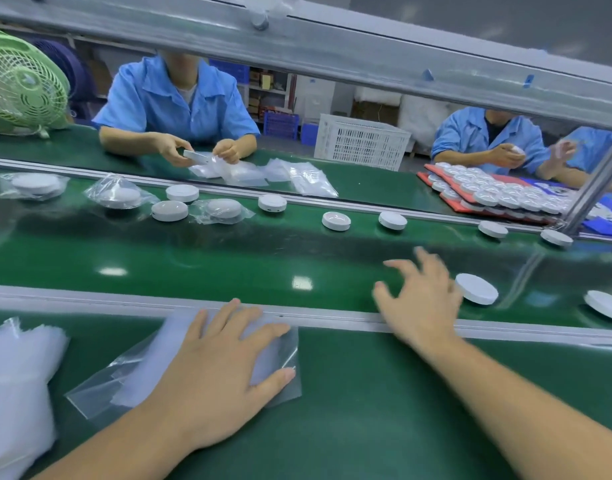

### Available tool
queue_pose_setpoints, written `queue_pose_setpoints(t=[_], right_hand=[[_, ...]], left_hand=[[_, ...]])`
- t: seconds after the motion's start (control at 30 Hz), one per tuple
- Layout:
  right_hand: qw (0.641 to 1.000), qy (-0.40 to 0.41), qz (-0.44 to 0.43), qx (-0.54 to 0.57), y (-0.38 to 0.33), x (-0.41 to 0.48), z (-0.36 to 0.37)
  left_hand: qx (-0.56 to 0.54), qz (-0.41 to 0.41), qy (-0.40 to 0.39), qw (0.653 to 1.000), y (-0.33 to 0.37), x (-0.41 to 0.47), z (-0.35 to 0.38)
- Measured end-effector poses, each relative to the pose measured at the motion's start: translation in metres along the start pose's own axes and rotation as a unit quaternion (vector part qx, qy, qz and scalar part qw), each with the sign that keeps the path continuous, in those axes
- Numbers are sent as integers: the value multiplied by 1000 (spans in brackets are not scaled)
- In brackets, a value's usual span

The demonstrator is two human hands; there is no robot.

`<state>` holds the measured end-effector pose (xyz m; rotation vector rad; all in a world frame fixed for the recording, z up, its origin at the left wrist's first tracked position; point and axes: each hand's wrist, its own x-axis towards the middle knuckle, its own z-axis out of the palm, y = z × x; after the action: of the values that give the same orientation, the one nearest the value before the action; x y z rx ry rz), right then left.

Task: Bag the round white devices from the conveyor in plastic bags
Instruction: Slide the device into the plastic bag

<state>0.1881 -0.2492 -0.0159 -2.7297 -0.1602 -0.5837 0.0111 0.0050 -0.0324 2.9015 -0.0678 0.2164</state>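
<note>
Workers [180,105] opposite, a crate [361,145], a fan [24,88] and an overhead bar [332,46] frame the belt [228,258], where the right hand [420,299], fingers spread and empty, hovers just left of a disc [476,288] lying flat, while the left hand [214,368] presses open-palmed on a bag [100,386] whose long axis runs left-right on the table [366,410].

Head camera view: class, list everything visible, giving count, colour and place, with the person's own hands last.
Bare devices: at least nine, white, on conveyor.
Bagged devices: three, white in clear bags, conveyor's far left.
Plastic bag: one, clear, near bench.
Bag stack: one, clear, near left.
Trays: several, red, far right.
Fan: one, green, far left.
Crate: one, white, beyond conveyor.
Workers: two, blue shirts, opposite.
Left hand: one, flat on bag.
Right hand: one, open over conveyor.
</note>
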Motion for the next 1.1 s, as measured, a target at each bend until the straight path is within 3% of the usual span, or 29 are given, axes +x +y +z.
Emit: queue_pose_setpoints(t=[0.1,0.17,0.33,0.4,0.57,0.67,0.73,0.83,0.93,1.0,1.1], right_hand=[[977,-88,144,-132,77,49,-23],[960,-137,189,-152,124,64,-36],[976,-127,100,-147,167,66,-27],[971,-139,63,-186,164,65,-21],[941,-59,-78,-324,135,67,-27],[952,-11,-225,-206,98,51,-34],[940,-5,-328,-90,57,23,-39],[949,-132,-266,106,5,-31,-48],[924,-165,-288,190,-18,-67,-39],[910,-98,-353,196,-28,-79,-36],[871,100,-429,216,-33,-84,-24]], left_hand=[[-21,48,24,998,-3,3,0],[-36,57,26,997,-4,5,2],[-86,62,25,994,-6,11,2],[-105,56,23,993,-6,13,0],[-149,43,44,987,-8,12,1],[-208,12,66,976,-10,13,-1],[-260,-2,87,962,-10,14,-3],[-310,-6,111,944,-10,14,-3],[-373,23,90,923,-4,15,-4],[-435,34,81,896,0,15,-8],[-477,30,70,876,3,16,-13]])
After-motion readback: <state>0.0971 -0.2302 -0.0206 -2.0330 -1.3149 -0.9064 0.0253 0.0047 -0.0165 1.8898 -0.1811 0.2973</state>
